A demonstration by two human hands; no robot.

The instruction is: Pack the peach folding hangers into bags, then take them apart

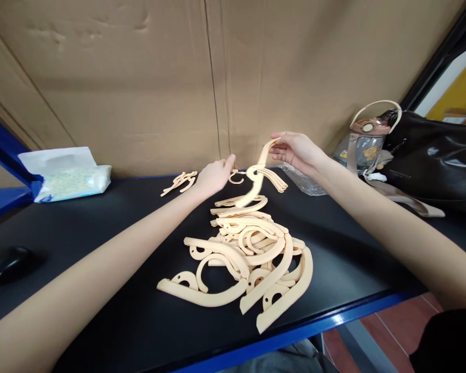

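Observation:
My right hand [295,150] pinches the upper end of a cream folding clothes hanger [257,181], held tilted above the table and slightly blurred. To its left my left hand [217,175] is closed beside a cream hook [236,179]; whether its hidden fingers grip anything I cannot make out. Behind the held hanger lies a fanned bunch of hanger arms [274,180]. Nearer to me spreads a heap of folded cream hangers [256,243], overlapping one another. A few thin cream hook pieces [180,181] lie to the left of my left hand.
On the left are a tissue pack [75,181] and a black mouse [5,261]. At right stand a bottle with a carrying handle [367,142] and a black bag [435,155], with clear plastic wrap [305,181] near them. Cardboard [140,77] walls the table's back.

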